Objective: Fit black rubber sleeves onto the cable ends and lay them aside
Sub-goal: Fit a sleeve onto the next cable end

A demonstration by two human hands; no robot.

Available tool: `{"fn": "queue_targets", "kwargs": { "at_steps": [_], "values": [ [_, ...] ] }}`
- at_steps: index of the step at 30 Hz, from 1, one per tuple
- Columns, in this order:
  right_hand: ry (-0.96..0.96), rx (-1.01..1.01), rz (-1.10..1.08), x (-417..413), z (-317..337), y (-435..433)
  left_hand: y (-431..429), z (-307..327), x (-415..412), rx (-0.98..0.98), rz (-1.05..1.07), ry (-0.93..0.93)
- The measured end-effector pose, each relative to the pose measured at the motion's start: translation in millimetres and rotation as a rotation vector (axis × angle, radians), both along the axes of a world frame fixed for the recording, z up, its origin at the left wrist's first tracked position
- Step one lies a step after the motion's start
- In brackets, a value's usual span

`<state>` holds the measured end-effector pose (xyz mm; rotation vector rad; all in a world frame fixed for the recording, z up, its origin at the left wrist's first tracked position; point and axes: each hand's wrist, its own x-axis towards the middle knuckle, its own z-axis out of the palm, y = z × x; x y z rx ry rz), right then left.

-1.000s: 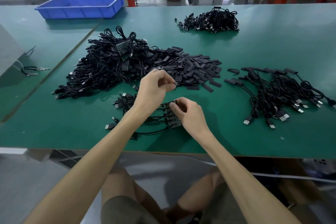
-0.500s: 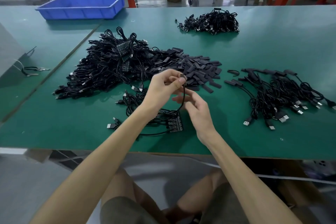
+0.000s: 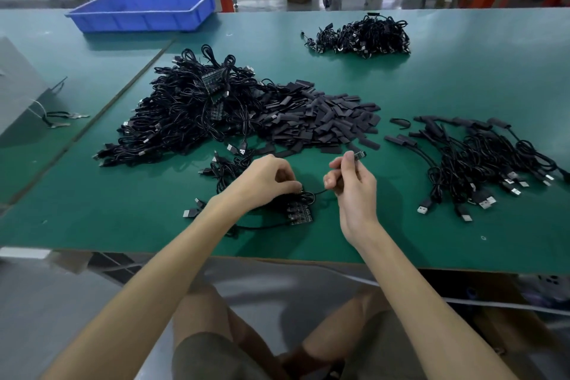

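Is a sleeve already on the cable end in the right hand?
No, the cable end pinched in the right hand shows a thin bare connector, no sleeve round it.

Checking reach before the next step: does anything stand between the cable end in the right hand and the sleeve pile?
Nothing visible does. The right hand pinches the cable end just short of the sleeve pile; only bare table lies between them.

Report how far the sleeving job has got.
Done: a pile of sleeved cables lies on the right. In hand: the right hand pinches a bare cable end, no sleeve on it yet; the left hand grips the small bundle. Left: the big cable tangle and the loose sleeves, so most remains.
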<state>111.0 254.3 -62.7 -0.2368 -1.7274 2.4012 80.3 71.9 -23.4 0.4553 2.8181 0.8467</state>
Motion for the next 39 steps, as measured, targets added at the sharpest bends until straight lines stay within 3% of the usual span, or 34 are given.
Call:
{"fn": "queue_targets", "kwargs": {
  "at_steps": [5, 9, 13, 21, 24, 27, 31, 39],
  "values": [
    [-0.04, -0.158, -0.016, 0.9, 4.0, 3.2, -9.2, 15.6, -2.7, -0.08, -0.14, -0.123],
    [-0.06, -0.222, -0.009, 1.0, 7.1, 3.5, -12.5, 19.3, 0.4, -0.138, -0.116, -0.003],
    [-0.07, -0.236, -0.014, 0.4, 8.0, 4.4, -4.9, 23.0, 1.8, 0.058, -0.083, 0.074],
    [-0.051, -0.115, -0.102, -0.7, 3.7, 1.1, 6.3, 20.2, 15.7, 0.397, -0.267, -0.151],
    [-0.037, -0.032, -0.082, 1.0, 3.5, 0.8, 3.8, 8.2, 16.1, 0.463, -0.182, -0.189],
    [-0.026, 0.022, -0.077, 1.2, 3.8, -0.3, 3.6, -3.3, 12.6, 0.302, -0.037, -0.072],
    [-0.021, -0.006, -0.046, 1.2, 3.8, 0.6, 6.0, -3.1, 9.2, 0.056, -0.013, -0.032],
    [-0.056, -0.131, -0.06, 0.5, 7.4, 2.8, -19.3, 15.4, 1.2, -0.254, 0.02, -0.249]
  ]
}}
